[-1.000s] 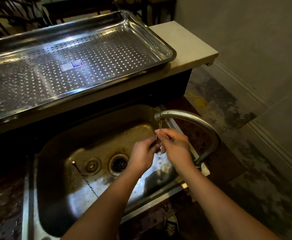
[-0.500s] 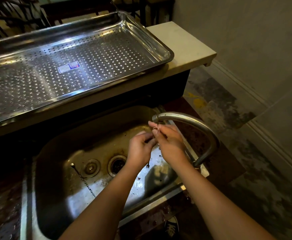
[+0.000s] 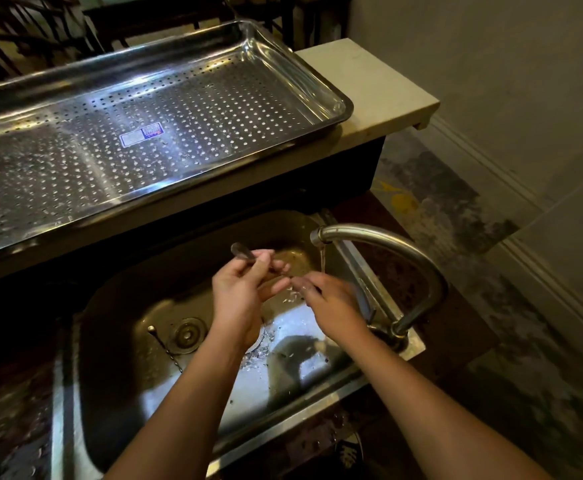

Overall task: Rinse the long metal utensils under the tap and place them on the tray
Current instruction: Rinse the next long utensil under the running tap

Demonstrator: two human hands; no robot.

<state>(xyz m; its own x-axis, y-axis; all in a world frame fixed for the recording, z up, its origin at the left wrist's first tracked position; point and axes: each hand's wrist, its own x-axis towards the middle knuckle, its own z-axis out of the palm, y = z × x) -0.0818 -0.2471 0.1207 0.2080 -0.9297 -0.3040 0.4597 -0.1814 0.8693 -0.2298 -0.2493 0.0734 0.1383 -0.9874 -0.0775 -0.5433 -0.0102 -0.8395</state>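
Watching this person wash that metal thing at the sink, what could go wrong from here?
The left hand pinches the thin metal utensil with wet fingers over the sink; it could slip and drop toward the open drain. The tap runs onto the right hand, so water may splash. Lifting it to the raised tray risks drips.

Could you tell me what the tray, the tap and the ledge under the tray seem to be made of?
Tray: probably polished stainless steel, with mirror-bright glare and punched holes. Tap: metal, duller brushed finish with a soft sheen. Ledge: pale matte slab, perhaps stone or laminate; unclear.
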